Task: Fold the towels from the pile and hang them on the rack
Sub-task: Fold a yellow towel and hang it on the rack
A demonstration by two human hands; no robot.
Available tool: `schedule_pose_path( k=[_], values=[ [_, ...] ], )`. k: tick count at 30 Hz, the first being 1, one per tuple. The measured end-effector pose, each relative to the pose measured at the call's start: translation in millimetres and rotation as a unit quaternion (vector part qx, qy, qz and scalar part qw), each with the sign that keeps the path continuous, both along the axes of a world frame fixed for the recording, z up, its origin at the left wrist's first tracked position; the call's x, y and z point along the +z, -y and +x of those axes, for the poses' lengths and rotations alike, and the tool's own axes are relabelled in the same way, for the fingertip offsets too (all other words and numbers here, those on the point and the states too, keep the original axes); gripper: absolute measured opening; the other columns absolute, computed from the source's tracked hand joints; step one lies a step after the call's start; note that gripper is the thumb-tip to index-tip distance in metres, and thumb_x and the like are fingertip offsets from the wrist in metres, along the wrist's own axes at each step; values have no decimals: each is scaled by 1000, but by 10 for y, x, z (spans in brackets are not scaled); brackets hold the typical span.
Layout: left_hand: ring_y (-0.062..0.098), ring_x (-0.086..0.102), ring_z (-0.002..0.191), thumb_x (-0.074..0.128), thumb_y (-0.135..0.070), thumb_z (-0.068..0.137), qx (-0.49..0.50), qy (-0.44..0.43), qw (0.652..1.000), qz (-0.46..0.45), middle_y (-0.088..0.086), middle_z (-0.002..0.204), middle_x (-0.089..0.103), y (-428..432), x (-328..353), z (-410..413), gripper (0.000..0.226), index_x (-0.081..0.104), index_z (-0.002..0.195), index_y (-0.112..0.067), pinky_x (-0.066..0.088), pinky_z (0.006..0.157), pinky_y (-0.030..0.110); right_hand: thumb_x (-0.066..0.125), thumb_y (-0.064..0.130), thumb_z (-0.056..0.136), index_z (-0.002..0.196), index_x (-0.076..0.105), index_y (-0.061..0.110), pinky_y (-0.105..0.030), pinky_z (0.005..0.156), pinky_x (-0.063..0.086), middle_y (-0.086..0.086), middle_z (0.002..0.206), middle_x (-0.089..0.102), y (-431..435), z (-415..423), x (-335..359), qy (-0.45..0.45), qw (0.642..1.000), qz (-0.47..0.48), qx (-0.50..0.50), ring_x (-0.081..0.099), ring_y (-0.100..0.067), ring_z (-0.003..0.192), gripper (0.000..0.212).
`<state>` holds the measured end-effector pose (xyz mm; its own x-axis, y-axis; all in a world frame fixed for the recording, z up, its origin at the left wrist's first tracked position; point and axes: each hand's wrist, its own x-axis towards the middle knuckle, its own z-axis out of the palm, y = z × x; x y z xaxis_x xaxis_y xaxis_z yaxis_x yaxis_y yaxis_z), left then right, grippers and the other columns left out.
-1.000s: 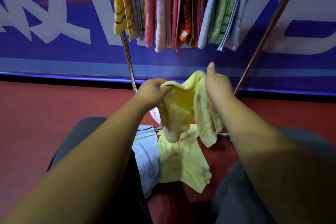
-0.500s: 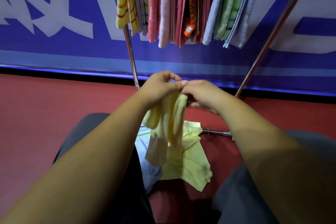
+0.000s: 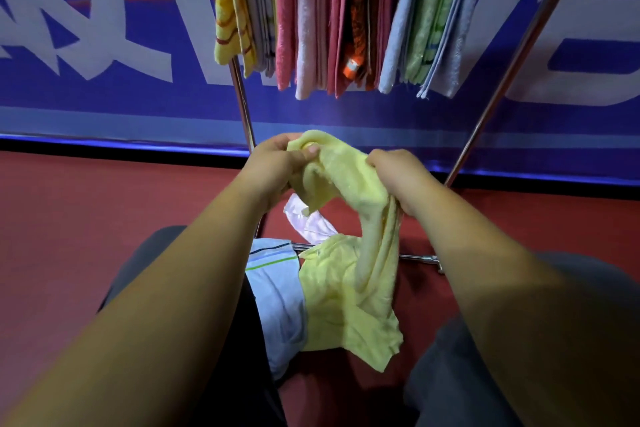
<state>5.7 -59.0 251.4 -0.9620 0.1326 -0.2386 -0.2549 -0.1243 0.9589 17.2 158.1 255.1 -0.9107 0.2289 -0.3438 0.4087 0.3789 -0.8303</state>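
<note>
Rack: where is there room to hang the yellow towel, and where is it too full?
Bare gap: between the pale blue hanging towels and the right pole. Crowded: from the left pole across, towels hang packed edge to edge. The rail itself is out of view.

A: What was the finish of the yellow towel at frame centre?
B: Terry cloth, matt, with a rough looped nap. The pale blue towel, lower centre, was a smoother woven cloth.
A: And the rack?
B: Metal tube, polished and glossy, with bright highlights along its legs. The hung towels, top centre, were matt cloth, several with a nubby pile.
A: The floor?
B: Matt and smooth. The banner behind was smooth and flat; its material could not be determined.
</note>
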Motion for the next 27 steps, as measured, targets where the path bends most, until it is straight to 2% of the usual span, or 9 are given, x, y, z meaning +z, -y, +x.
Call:
schedule_pose_path(
  k=[2,3,6,9,12,17,21,24,27],
  values=[
    [31,75,97,60,0,103,-24,-28,999,-1,18,111,78,-32,-17,3,28,69,130,-5,63,84,43,56,55,89,88,73,9,-39,96,58,-11,101,76,49,52,-82,37,996,7,81,73,-31,94,48],
    [31,75,99,56,3,104,-37,-39,998,-12,17,112,78,-56,-37,8,32,69,131,-8,61,87,44,56,68,90,96,77,14,-44,100,59,-6,99,79,78,85,-83,49,993,-25,101,74,-28,90,59],
    [19,76,93,52,6,103,-71,-80,990,-89,5,105,81,-120,-74,35,38,64,134,-12,61,83,34,51,84,91,100,78,22,-42,91,58,4,86,79,97,91,-29,44,984,-101,140,71,-16,75,68],
    [13,71,83,71,-5,94,-53,-108,980,-161,5,104,76,-160,-121,25,35,65,125,-20,60,81,37,61,80,88,94,77,30,-40,88,55,10,86,75,86,90,-17,15,982,-104,155,70,-14,82,53],
    [13,69,79,80,-5,89,-31,-92,977,-190,9,102,72,-174,-129,13,33,64,117,-11,60,77,35,71,77,82,95,76,32,-38,86,56,12,99,77,108,102,-61,-4,983,-89,161,71,-14,100,47],
    [11,69,73,90,-11,84,-30,-94,980,-172,6,92,72,-146,-115,4,37,66,112,-4,57,68,25,77,52,92,96,69,30,-36,83,56,8,91,74,113,94,-85,-35,981,-136,133,68,-14,92,23],
    [11,66,70,91,-21,84,-41,-100,977,-182,2,85,71,-138,-122,-3,31,70,104,-10,56,68,26,79,27,95,93,69,23,-38,78,57,-4,89,71,94,35,-60,-100,975,-193,35,68,-19,83,11],
    [1,55,60,84,-33,91,-60,-136,937,-317,-8,75,66,-90,-144,-13,18,72,93,-20,45,59,15,82,42,80,82,70,28,-47,79,58,-2,83,66,28,-36,-45,-161,971,-165,-59,64,-22,79,18],
    [8,55,67,78,-35,95,-122,-153,877,-439,-9,74,62,-39,-161,-20,22,65,83,-22,42,59,24,78,43,79,75,70,34,-41,69,51,0,78,63,-106,-84,-17,-198,953,-177,-148,60,-21,73,13]
  ],
)
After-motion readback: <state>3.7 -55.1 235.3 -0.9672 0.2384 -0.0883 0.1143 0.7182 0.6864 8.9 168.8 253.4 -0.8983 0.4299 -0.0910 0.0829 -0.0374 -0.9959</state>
